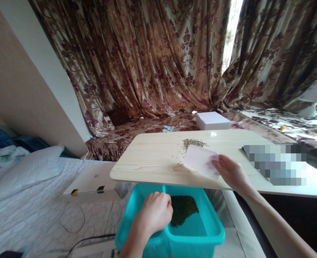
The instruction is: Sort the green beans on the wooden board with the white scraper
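Right hand [230, 172] was closed on a pale flat card [198, 159], thumb on top, pinching its right end; card was held tilted at the near side of the pale wood table [147, 157], its far edge just beside a loose pile of small greenish grains [193, 143]; a few stray grains lay left of the card; could not tell whether the card's lower edge touched the tabletop.

Left hand [155, 211] was curled over the middle divider of a teal bin [219, 234]; fingertips hidden, so could not tell whether it gripped the divider or only rested there; bin stood right below the table's near edge, two compartments; dark green grains [184, 211] lay in the right compartment, spread toward its far left part.

Pixelated package [277, 165] lay on the table, right of the right hand; white box [213, 120] sat behind the table; white case [94, 179] lay on the quilted bed [40, 195], left of the bin; patterned curtains [147, 53] hung behind.
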`<state>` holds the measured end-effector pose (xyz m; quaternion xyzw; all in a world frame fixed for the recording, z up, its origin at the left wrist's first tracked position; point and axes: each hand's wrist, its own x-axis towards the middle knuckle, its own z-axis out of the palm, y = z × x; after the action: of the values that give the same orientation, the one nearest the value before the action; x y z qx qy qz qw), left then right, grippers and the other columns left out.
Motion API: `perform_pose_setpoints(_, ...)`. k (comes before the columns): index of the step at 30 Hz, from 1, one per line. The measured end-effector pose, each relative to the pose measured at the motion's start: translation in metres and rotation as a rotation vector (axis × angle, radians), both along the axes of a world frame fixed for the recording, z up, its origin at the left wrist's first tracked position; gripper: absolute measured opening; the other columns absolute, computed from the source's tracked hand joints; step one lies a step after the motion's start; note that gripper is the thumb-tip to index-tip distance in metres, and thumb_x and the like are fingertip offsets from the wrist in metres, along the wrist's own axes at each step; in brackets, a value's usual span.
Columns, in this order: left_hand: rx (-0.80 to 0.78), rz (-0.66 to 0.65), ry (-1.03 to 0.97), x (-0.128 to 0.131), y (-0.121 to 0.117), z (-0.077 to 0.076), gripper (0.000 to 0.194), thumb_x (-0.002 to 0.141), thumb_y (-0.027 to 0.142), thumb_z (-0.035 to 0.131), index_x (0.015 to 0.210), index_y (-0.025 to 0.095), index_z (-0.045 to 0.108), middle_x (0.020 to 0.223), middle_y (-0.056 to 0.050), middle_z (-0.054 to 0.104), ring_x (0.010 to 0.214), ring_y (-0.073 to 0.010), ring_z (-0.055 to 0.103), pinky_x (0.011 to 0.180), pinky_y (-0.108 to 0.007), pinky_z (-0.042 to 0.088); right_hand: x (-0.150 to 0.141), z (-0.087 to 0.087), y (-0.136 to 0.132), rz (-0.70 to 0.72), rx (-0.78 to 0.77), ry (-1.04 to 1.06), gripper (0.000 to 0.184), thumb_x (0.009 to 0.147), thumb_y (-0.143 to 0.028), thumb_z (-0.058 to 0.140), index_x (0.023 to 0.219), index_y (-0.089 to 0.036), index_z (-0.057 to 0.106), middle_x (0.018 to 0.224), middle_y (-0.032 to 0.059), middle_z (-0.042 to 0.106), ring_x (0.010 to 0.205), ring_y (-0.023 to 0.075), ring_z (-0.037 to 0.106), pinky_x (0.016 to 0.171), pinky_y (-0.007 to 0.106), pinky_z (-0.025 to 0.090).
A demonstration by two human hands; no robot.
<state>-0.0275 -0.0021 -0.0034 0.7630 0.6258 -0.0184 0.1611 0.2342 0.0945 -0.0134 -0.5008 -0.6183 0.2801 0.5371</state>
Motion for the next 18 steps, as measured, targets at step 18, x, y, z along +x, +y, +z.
perform_pose_setpoints(18,0.008,-0.008,-0.016,-0.002,-0.001,0.000,0.032,0.081,0.019,0.039,0.084,0.023,0.070,0.092,-0.007,0.072,0.091,-0.0268,0.065,0.076,-0.033,0.045,-0.018,-0.009,0.012,0.016,-0.028,0.036,0.016,0.074,-0.039,0.059,0.076,-0.023,0.058,0.067,0.0024,0.070,0.056,0.0167,0.064,0.047,0.025,0.048)
